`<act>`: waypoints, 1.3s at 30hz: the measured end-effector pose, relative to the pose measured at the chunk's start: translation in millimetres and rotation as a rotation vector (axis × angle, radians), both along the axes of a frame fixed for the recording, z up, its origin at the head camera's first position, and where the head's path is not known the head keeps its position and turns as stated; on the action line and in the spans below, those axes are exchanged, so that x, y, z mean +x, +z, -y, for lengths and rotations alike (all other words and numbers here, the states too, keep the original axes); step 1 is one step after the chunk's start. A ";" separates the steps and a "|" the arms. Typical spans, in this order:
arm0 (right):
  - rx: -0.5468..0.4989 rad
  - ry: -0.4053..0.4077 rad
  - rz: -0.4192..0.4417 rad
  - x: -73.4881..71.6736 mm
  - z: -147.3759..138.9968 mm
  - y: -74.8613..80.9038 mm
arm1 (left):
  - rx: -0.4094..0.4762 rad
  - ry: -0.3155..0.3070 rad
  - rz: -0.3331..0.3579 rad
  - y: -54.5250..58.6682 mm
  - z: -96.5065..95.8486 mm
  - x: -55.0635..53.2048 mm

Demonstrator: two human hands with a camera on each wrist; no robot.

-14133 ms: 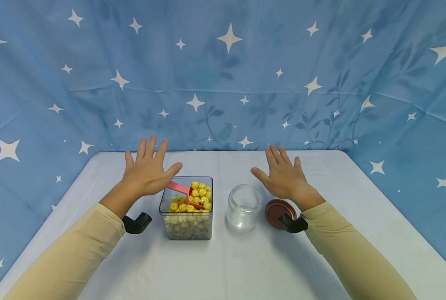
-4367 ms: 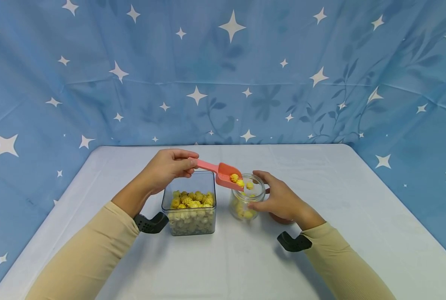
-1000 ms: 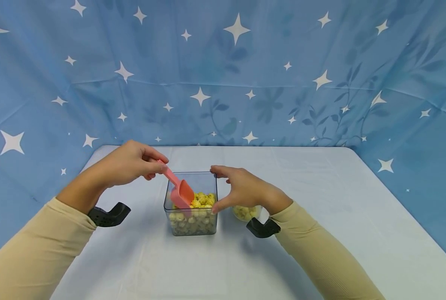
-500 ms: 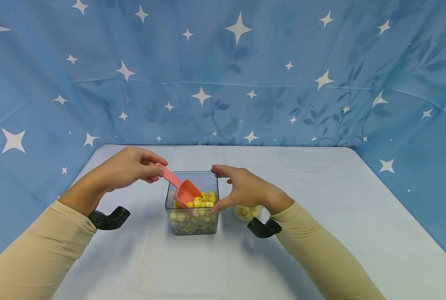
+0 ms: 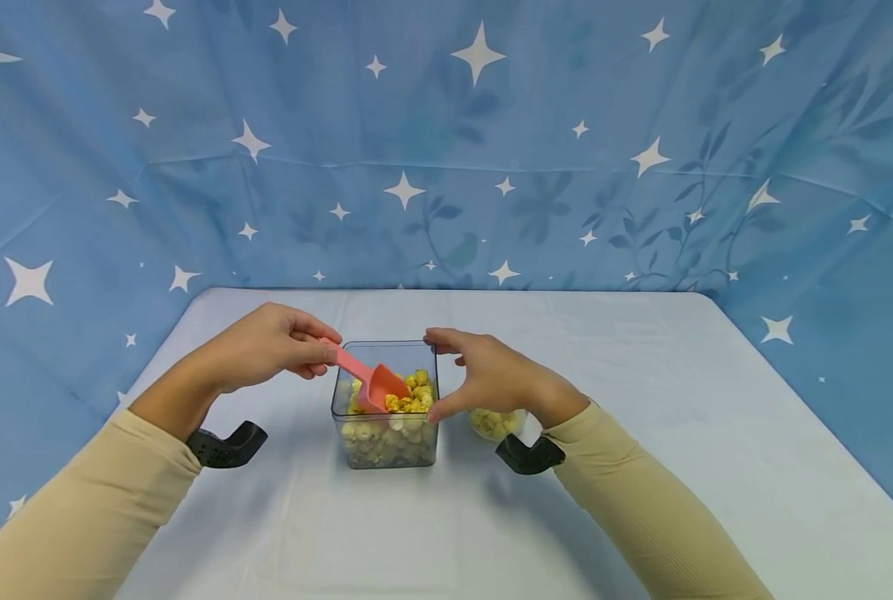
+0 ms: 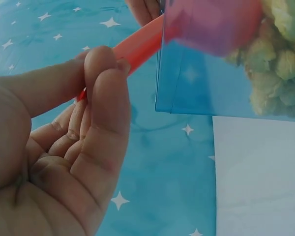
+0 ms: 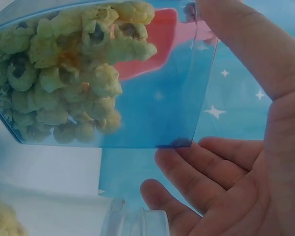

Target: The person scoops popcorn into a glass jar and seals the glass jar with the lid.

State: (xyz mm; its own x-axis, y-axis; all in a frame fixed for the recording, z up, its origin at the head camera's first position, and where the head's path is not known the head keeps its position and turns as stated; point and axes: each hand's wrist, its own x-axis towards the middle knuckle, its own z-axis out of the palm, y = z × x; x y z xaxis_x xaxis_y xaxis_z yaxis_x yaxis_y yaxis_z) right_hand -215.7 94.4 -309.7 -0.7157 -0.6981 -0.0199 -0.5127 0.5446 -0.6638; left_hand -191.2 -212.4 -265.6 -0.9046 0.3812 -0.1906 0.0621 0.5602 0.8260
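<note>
My left hand (image 5: pixel 269 350) pinches the handle of a pink scoop (image 5: pixel 356 367) between thumb and fingers. The scoop's bowl is tilted down inside a clear square container (image 5: pixel 382 353), among yellow popcorn (image 5: pixel 422 378), some of it at the scoop's front. Across the container's right side, my right hand (image 5: pixel 494 375) holds it, thumb at the near corner and fingertips at the far one. In the right wrist view, the scoop (image 7: pixel 160 42) shows through the container wall. A clear jar (image 5: pixel 495 425) with popcorn inside stands right of the container, partly hidden below my right hand.
All stands on a white-covered table (image 5: pixel 386 533). Behind it hangs a blue curtain (image 5: pixel 446 117) with white stars. Black wrist mounts (image 5: pixel 228 444) stick out below both wrists. The brown lid from the earliest view is hidden.
Since 14 seconds ago popcorn has entered the jar. The right hand has gone from jar to container. In the last second the left hand has lowered and the scoop lies flatter, shifted right.
</note>
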 end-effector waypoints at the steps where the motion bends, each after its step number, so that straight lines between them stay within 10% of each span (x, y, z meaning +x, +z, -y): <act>1: -0.002 -0.001 0.003 0.1 0.0 0.1 | 0.009 0.006 0.005 -0.8 -1.0 -0.5; 26: -0.021 -0.001 -0.007 1.1 -3.1 -1.6 | 0.086 -0.028 0.095 -19.0 -12.3 -1.5; 39: -0.018 -0.014 0.000 3.7 -3.3 -2.4 | 0.214 0.073 0.095 -33.0 -3.7 1.8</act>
